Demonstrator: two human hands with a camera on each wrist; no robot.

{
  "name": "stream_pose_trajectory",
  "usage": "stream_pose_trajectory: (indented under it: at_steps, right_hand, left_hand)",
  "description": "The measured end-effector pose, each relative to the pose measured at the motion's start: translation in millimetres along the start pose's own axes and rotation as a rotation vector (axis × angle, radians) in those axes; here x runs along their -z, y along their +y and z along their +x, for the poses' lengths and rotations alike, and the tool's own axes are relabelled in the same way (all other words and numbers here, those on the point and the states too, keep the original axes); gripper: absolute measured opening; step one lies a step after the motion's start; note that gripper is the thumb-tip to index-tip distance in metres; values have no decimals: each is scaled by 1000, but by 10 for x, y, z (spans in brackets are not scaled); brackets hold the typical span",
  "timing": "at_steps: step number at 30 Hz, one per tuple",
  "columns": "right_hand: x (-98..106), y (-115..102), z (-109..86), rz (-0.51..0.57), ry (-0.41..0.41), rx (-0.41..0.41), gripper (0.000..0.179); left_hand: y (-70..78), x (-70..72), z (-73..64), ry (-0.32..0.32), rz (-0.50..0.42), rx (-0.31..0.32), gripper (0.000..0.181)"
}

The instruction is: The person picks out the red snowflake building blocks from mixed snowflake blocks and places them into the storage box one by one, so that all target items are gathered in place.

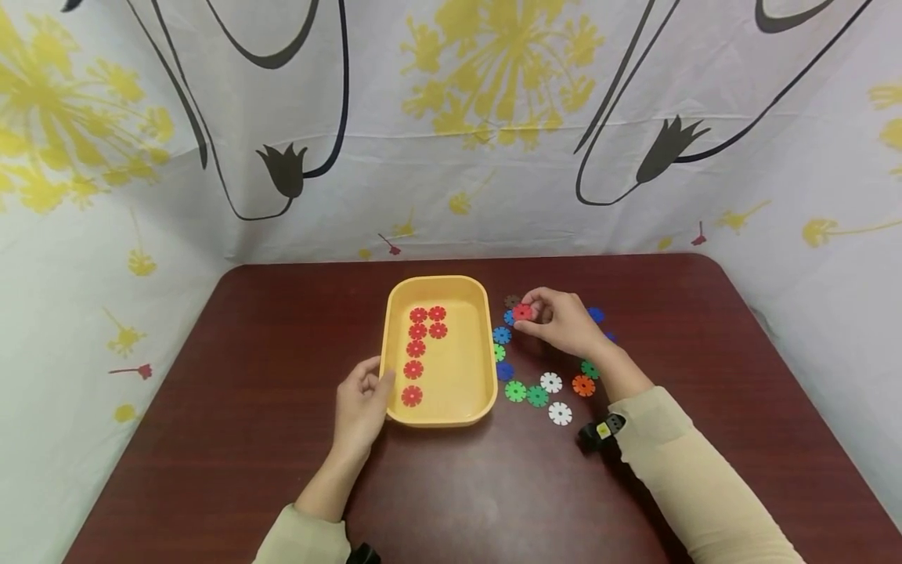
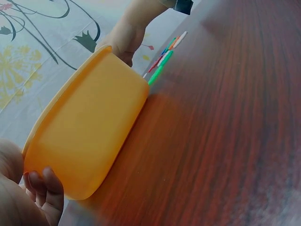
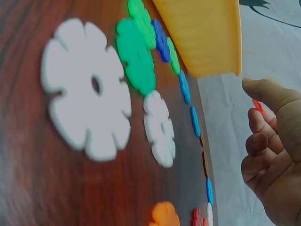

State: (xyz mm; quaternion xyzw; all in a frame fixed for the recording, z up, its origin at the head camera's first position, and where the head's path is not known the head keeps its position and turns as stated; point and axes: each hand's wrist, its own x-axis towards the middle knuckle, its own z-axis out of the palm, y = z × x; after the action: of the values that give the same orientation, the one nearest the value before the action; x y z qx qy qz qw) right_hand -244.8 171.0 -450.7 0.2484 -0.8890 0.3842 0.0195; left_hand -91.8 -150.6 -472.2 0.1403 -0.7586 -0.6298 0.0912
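Observation:
My left hand [image 1: 361, 403] holds the left side of a yellow plastic tray [image 1: 461, 352], thumb over the rim and fingers curled against the outer wall. In the left wrist view those fingers [image 2: 47, 188] sit at the near corner. Inside the tray lie several red notched discs [image 1: 416, 348], a column with a short second one beside its top. Beyond the tray's right side, my right hand [image 1: 569, 325] pinches another red notched disc [image 1: 522, 312] between thumb and fingers, above the loose pieces. The right wrist view shows only a sliver of this disc.
Loose notched discs surround the right hand's area: a white disc [image 1: 560, 413], an orange disc [image 1: 583, 385], a green disc [image 1: 516, 392], a blue disc [image 1: 502, 335] and others partly hidden by the arm. A patterned cloth [image 1: 437, 211] hangs behind the dark wooden table [image 1: 282, 376].

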Motion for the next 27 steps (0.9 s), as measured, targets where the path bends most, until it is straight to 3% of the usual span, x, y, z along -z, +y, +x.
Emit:
stream_pose_trajectory:
  at_steps: [7, 27]
  right_hand:
    - [-69, -99, 14, 55, 0, 5, 31]
    - [-186, -403, 179, 150, -19, 114, 30]
  left_hand:
    - [-13, -2, -11, 1, -2, -5, 36]
    - [-4, -5, -3, 3, -12, -32, 35]
